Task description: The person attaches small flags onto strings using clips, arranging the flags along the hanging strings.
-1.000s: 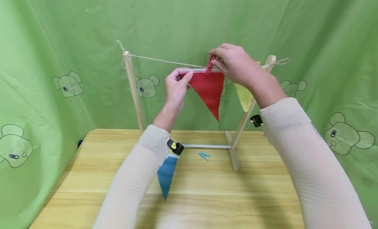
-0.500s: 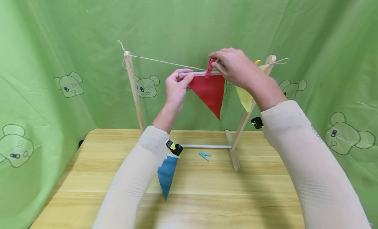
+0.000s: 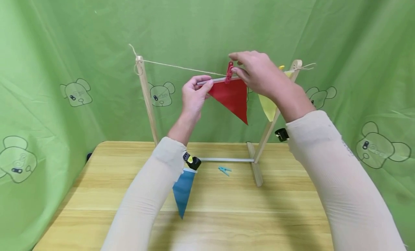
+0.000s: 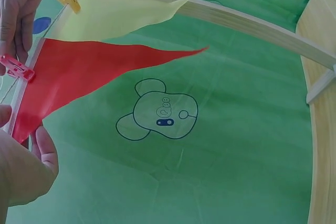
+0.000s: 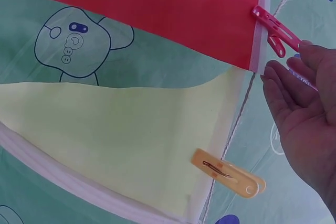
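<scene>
My left hand (image 3: pixel 193 98) pinches the left end of the white top edge of a red triangular flag (image 3: pixel 231 98) at the string (image 3: pixel 181 67). A red clothespin (image 3: pixel 229 72) is clipped over that edge, its handle ends spread apart in the right wrist view. My right hand (image 3: pixel 259 72) is beside the pin with its fingers parted. The thumb is at one handle end, and the other fingers do not close round it. How the string lies inside the pin is hidden. Right of it hangs a yellow flag (image 5: pixel 121 124) with a yellow clothespin (image 5: pixel 228 173).
Wooden posts hold up the string: a left post (image 3: pixel 146 96) and a right post (image 3: pixel 267 132). On the table (image 3: pixel 240 222) lie a blue flag (image 3: pixel 183 191), partly under my left forearm, and a blue clothespin (image 3: pixel 224 170). A green curtain (image 3: pixel 194 24) surrounds the table.
My right fingers have parted from the red clothespin, which stays clipped on the flag. The flag's tip has swung right and its top edge now tilts, lower at my left hand.
</scene>
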Available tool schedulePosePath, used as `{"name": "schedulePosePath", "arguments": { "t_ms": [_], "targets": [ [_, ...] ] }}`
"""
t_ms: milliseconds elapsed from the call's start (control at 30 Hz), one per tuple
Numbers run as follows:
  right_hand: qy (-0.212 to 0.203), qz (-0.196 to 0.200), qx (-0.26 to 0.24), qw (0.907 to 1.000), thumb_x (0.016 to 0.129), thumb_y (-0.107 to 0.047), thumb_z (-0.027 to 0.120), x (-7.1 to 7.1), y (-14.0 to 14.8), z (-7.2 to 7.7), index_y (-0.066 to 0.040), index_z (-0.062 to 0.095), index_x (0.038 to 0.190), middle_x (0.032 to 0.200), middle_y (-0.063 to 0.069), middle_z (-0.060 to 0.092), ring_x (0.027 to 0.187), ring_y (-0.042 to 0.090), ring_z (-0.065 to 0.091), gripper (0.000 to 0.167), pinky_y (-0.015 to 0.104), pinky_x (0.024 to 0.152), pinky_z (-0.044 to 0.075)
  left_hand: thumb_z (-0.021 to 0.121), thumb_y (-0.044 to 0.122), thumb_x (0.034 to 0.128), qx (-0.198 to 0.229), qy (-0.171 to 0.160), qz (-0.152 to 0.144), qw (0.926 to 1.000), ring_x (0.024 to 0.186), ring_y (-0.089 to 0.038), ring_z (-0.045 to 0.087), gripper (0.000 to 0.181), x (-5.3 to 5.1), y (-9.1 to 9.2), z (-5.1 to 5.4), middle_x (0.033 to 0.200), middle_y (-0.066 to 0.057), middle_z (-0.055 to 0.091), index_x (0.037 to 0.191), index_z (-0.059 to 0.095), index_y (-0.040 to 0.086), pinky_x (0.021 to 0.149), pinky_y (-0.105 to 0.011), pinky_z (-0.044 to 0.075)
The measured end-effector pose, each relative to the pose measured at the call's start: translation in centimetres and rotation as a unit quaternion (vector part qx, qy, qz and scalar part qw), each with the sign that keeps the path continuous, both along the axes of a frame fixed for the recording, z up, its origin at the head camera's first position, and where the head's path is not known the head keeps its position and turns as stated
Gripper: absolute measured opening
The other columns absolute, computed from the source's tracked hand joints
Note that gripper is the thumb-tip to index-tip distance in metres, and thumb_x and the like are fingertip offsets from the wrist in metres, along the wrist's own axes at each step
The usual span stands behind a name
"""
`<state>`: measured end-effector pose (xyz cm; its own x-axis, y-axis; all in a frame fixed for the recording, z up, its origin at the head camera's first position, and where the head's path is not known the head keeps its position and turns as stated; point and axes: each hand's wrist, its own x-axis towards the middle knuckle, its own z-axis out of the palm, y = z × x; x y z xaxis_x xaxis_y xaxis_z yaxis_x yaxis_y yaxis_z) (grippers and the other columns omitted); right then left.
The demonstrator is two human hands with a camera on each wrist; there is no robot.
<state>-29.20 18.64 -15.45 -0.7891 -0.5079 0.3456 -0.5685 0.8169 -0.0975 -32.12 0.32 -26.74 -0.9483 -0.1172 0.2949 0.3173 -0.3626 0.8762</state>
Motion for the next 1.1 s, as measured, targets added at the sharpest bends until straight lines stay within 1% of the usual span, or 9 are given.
{"name": "schedulePosePath", "arguments": {
  "t_ms": [167, 333, 533, 600, 667, 767, 833, 1000, 1100],
  "targets": [
    [0.03, 0.005, -0.02, 0.9993, 0.107, -0.017, 0.056, 0.7, 0.6, -0.2, -0.001, 0.049, 0.15, 0.152, 0.019, 0.054, 0.135, 0.039, 0.054, 0.047, 0.054, 0.115, 0.044, 0.075, 0.003, 0.0929, 0.005, -0.004, -0.004, 1.0, 0.078, -0.011, 0.064, 0.019, -0.1, 0.1, -0.1, 0.093, -0.001, 0.071, 0.112, 0.071, 0.002, 0.067, -0.026, 0.054],
    [0.06, 0.015, -0.064, 0.996, 0.106, -0.017, 0.058, 1.7, 1.5, -1.1, -0.006, 0.049, 0.152, 0.151, 0.016, 0.054, 0.136, 0.035, 0.054, 0.047, 0.052, 0.114, 0.045, 0.074, 0.001, 0.093, 0.015, -0.003, -0.007, 0.9999, 0.079, -0.01, 0.065, 0.026, -0.2, 0.0, -0.2, 0.094, -0.002, 0.071, 0.118, 0.068, -0.001, 0.07, -0.026, 0.055],
    [0.085, 0.019, -0.106, 0.9905, 0.105, -0.017, 0.061, 2.9, 2.4, -2.8, -0.008, 0.051, 0.151, 0.151, 0.014, 0.055, 0.139, 0.032, 0.053, 0.048, 0.05, 0.116, 0.044, 0.074, 0.001, 0.0932, 0.015, 0.0, -0.005, 0.9999, 0.082, -0.01, 0.066, 0.031, -0.1, -0.1, -0.3, 0.096, -0.002, 0.071, 0.123, 0.066, -0.002, 0.082, -0.036, 0.059],
    [0.094, 0.022, -0.122, 0.9878, 0.104, -0.015, 0.063, 3.2, 2.5, -3.5, -0.008, 0.051, 0.15, 0.15, 0.014, 0.056, 0.139, 0.032, 0.053, 0.048, 0.05, 0.115, 0.044, 0.073, 0.001, 0.0934, 0.014, 0.001, -0.004, 0.9999, 0.083, -0.011, 0.066, 0.031, -0.1, -0.2, -0.4, 0.097, -0.002, 0.07, 0.123, 0.066, 0.001, 0.084, -0.037, 0.059],
    [0.105, 0.029, -0.14, 0.9841, 0.103, -0.013, 0.064, 3.5, 2.6, -4.2, -0.007, 0.053, 0.149, 0.149, 0.014, 0.057, 0.135, 0.033, 0.056, 0.048, 0.05, 0.114, 0.046, 0.073, 0.001, 0.0936, 0.012, 0.003, -0.003, 0.9999, 0.085, -0.011, 0.067, 0.032, 0.0, -0.3, -0.5, 0.098, -0.002, 0.071, 0.124, 0.066, 0.003, 0.084, -0.034, 0.06],
    [0.122, 0.039, -0.159, 0.979, 0.101, -0.009, 0.066, 3.9, 2.8, -5.1, -0.006, 0.054, 0.148, 0.147, 0.014, 0.058, 0.132, 0.032, 0.058, 0.049, 0.049, 0.111, 0.048, 0.072, 0.002, 0.0943, 0.005, 0.007, 0.0, 1.0, 0.089, -0.013, 0.067, 0.034, 0.3, -0.6, -0.8, 0.103, -0.004, 0.071, 0.128, 0.065, 0.004, 0.083, -0.029, 0.06],
    [0.129, 0.041, -0.163, 0.9773, 0.1, -0.008, 0.067, 4.1, 2.9, -5.7, -0.006, 0.054, 0.148, 0.148, 0.013, 0.059, 0.131, 0.032, 0.059, 0.049, 0.048, 0.111, 0.049, 0.072, 0.002, 0.0946, 0.0, 0.009, 0.002, 1.0, 0.095, -0.015, 0.068, 0.036, 0.5, -0.9, -1.0, 0.109, -0.007, 0.072, 0.13, 0.064, 0.004, 0.082, -0.026, 0.06],
    [0.136, 0.039, -0.173, 0.9746, 0.099, -0.009, 0.069, 4.6, 3.2, -7.3, -0.008, 0.054, 0.148, 0.15, 0.011, 0.058, 0.134, 0.03, 0.058, 0.052, 0.047, 0.111, 0.049, 0.072, 0.004, 0.0954, -0.009, 0.015, -0.001, 0.9998, 0.115, -0.026, 0.069, 0.043, 1.0, -1.8, -1.7, 0.127, -0.012, 0.07, 0.137, 0.06, 0.005, 0.091, -0.029, 0.06],
    [0.138, 0.044, -0.184, 0.9721, 0.098, -0.01, 0.07, 4.9, 3.4, -8.4, -0.008, 0.054, 0.148, 0.151, 0.009, 0.056, 0.138, 0.029, 0.055, 0.052, 0.047, 0.114, 0.046, 0.071, 0.004, 0.0959, -0.015, 0.022, -0.004, 0.9996, 0.123, -0.028, 0.066, 0.049, 1.5, -2.3, -2.3, 0.135, -0.013, 0.067, 0.142, 0.056, 0.004, 0.098, -0.03, 0.058]
  ]
}}
